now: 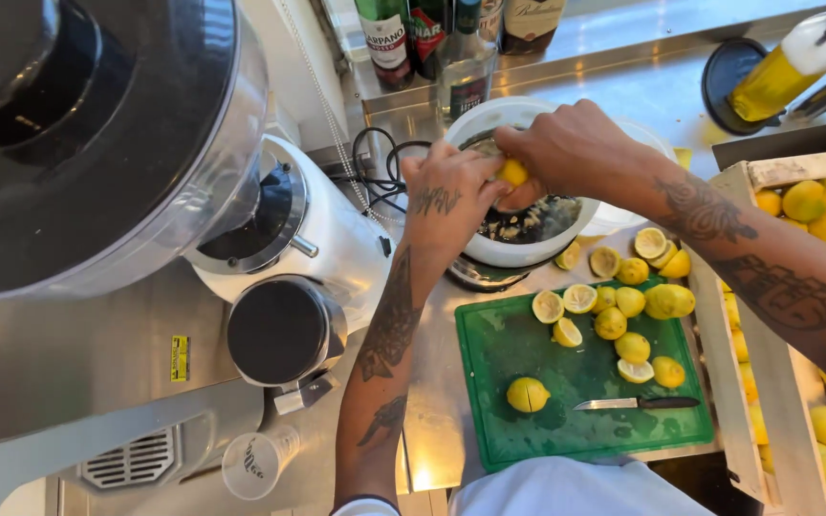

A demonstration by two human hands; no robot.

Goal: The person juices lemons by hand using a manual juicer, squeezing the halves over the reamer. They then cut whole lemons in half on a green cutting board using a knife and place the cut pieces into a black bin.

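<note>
Both my hands meet over a white juicer bowl [528, 250] at the back of the steel counter. My right hand [566, 148] presses a yellow lemon half [513, 173] down into the bowl, and my left hand [446, 196] steadies it from the left, fingers touching the fruit. Pulp and seeds lie inside the bowl. In front of it sits a green cutting board [528, 425] with several cut lemon halves [623, 320], one lemon [528, 394] near its middle, and a small knife [638, 403] lying flat.
A wooden crate of lemons [815, 205] stands at the right. A large white machine with a steel drum [270, 248] fills the left. Dark bottles [432, 38] line the back, with a black cable [384, 177] and a squeeze bottle of yellow liquid [786, 62].
</note>
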